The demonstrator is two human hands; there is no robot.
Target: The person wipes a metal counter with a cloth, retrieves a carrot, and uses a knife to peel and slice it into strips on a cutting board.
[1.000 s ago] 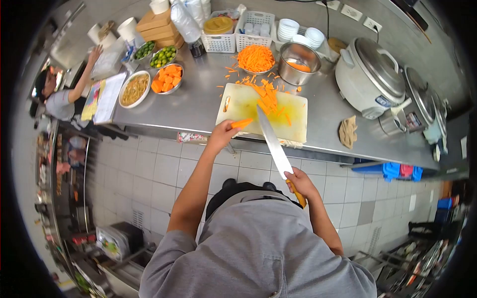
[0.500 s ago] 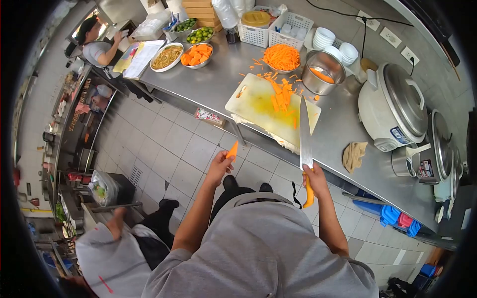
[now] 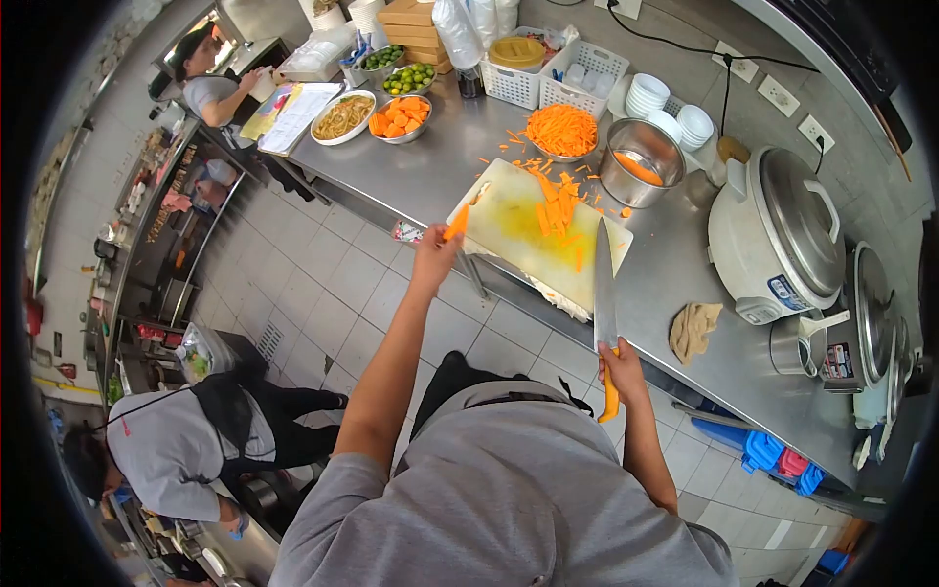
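Note:
Between the fingers of my left hand is an orange carrot piece, held up at the left edge of the cutting board. My right hand grips the yellow handle of a large knife. Its blade points away from me and overlaps the board's right side in view. Flat carrot slices lie on the yellow-stained board. Just behind it, a heaped bowl of shredded carrot stands with loose shreds around it. A steel pot beside that bowl has a carrot piece inside.
A beige cloth and a large rice cooker are on the steel counter at right. Bowls of carrot chunks and green limes stand at back left. One co-worker bends at lower left; another stands at far left.
My left hand has risen with the carrot piece from over the floor to the board's left edge. The knife stays in my right hand. The nearby co-worker has moved and bent over.

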